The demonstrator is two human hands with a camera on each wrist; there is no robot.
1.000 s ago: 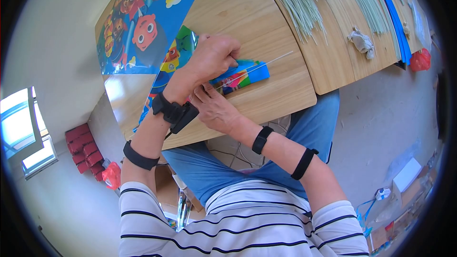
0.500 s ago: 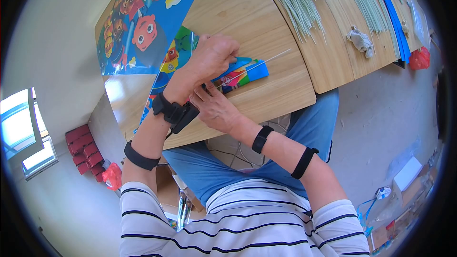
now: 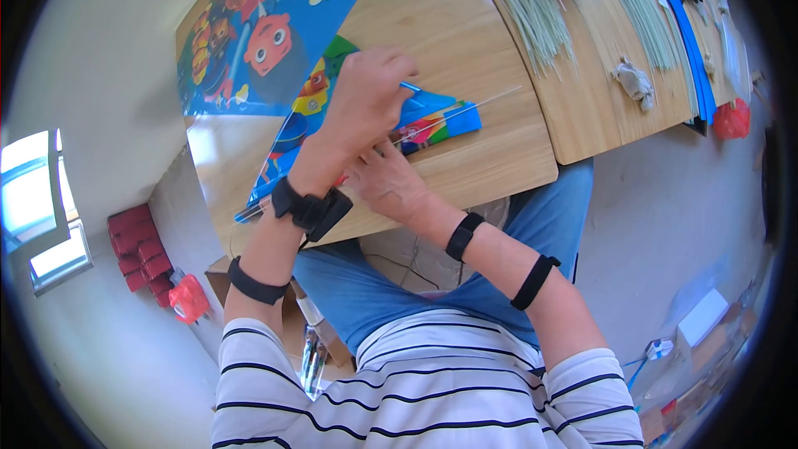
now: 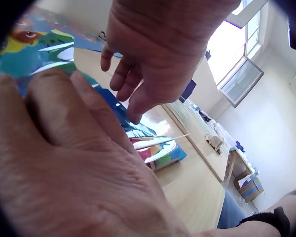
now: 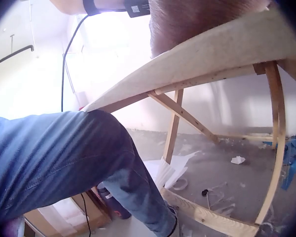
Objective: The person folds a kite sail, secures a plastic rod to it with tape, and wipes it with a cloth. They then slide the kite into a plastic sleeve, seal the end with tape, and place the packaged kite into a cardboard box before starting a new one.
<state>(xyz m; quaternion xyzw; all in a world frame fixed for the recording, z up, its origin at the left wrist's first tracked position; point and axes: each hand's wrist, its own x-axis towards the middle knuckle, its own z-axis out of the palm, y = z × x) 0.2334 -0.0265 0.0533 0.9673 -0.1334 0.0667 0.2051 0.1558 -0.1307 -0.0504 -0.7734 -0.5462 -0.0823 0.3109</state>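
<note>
A narrow, glossy cartoon-printed plastic sheet (image 3: 312,96) runs across the wooden table under both forearms. Thin white rods (image 3: 490,100) lie along its far end, sticking out past it. My left hand (image 3: 370,87) arches over the sheet with bent fingers, at the lifted edge of a blue flap (image 3: 431,101); its fingertips point down at the film in the left wrist view. Crossing below the left forearm, my right hand (image 3: 391,187) presses on the sheet near the rods, its fingertips hidden. The right wrist view catches only part of that hand (image 5: 202,24) above the table edge.
A large cartoon-printed sheet (image 3: 274,41) covers the table's far left. Bundles of pale rods (image 3: 536,17), a crumpled white wad (image 3: 634,83) and long blue strips (image 3: 694,58) lie on the adjoining table. The rounded table edge (image 3: 549,179) sits above the person's knees.
The blue flap, lying lower beside the left hand half a second ago, now stands raised at its fingers. My left hand has shifted slightly; the right stays on the sheet. The head view has shifted a little.
</note>
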